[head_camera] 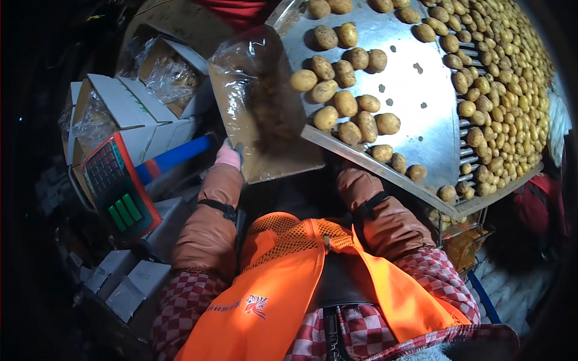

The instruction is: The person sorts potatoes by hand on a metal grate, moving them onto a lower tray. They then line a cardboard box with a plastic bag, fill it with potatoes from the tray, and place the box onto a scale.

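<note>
My left hand [229, 155], in a pink and grey glove, grips the near left edge of an open cardboard box [275, 173]. A clear plastic liner [235, 97] covers the inside of the box, and potatoes [266, 106] lie in shadow at its bottom. My right forearm reaches toward the box's near right corner, under the edge of a metal sorting table [420, 131]; the right hand itself is hidden in the dark there. Several loose potatoes [345, 104] rest on the sheet-metal surface just right of the box.
A large heap of potatoes [510, 104] covers the bars [468, 155] at the table's right side. To the left stand lined cardboard boxes [124, 104] and a scale display [122, 187] on a blue post [180, 155]. Smaller cartons [137, 289] sit low at left. Red fabric [237, 11] shows at the top.
</note>
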Motion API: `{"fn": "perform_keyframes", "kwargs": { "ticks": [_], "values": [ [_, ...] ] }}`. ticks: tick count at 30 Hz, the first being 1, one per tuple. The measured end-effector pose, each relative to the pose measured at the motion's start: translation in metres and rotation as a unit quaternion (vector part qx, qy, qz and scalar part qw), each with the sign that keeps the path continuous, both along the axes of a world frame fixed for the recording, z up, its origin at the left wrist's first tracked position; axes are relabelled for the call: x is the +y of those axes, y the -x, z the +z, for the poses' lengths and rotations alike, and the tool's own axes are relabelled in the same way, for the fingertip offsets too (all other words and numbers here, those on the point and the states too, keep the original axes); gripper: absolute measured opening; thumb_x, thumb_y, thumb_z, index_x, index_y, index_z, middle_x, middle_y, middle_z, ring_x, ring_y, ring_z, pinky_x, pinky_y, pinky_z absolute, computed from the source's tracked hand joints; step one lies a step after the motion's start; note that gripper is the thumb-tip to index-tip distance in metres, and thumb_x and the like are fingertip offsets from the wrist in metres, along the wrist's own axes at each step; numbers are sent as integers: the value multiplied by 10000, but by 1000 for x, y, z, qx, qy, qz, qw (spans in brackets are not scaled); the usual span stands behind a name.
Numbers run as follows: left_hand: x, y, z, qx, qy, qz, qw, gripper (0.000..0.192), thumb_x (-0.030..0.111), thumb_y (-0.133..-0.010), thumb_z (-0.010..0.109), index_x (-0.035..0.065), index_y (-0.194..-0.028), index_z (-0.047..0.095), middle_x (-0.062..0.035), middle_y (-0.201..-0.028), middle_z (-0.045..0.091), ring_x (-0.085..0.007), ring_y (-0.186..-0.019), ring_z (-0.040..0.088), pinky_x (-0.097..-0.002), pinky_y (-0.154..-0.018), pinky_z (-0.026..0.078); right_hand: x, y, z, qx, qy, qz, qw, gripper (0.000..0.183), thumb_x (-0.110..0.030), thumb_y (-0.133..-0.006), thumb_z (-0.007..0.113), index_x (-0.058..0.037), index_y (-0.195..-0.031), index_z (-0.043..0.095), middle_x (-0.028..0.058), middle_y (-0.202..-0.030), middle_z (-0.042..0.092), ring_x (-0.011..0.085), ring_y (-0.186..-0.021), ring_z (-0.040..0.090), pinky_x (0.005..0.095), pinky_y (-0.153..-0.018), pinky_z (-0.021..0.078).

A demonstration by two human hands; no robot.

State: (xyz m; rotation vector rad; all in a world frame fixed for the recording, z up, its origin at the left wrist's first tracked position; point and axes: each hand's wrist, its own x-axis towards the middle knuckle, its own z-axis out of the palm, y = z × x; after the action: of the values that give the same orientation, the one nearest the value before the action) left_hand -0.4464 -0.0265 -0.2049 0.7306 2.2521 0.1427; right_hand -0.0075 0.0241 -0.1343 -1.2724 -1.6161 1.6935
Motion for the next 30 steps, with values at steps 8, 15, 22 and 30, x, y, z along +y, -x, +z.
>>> {"fn": "perform_keyframes", "kwargs": {
  "ticks": [8,15,22,30],
  "values": [
    [-1,-14,18,-273,-185,176,927,538,110,-886,689,38,-1375,475,-97,-1277,615,-182,-1150,568,-327,-1008,425,34,38,-110,-277,-25,47,959,187,-222,-911,615,-66,-917,718,140,-803,683,315,-704,635,426,-629,507],
    [-30,-2,-26,-212,-115,27,970,520,150,-907,654,32,-1375,461,-91,-1275,616,-177,-1151,576,-322,-976,449,48,35,-131,-320,-46,65,944,182,-218,-903,626,-65,-932,719,139,-812,689,319,-717,641,427,-644,513],
    [-5,-6,-9,-211,-73,35,974,350,147,-926,600,68,-1267,590,-107,-1165,671,-228,-1050,633,-352,-907,477,32,39,-147,-342,-64,62,935,179,-215,-895,638,-64,-947,720,138,-821,696,324,-731,646,428,-659,520],
    [16,-25,-5,-107,-71,-95,987,366,152,-901,628,34,-1245,597,-162,-1141,681,-295,-1057,647,-364,-909,479,4,-6,-137,-392,-151,80,904,180,-210,-886,650,-64,-964,721,137,-832,703,330,-746,653,429,-677,527]
  ]
}}
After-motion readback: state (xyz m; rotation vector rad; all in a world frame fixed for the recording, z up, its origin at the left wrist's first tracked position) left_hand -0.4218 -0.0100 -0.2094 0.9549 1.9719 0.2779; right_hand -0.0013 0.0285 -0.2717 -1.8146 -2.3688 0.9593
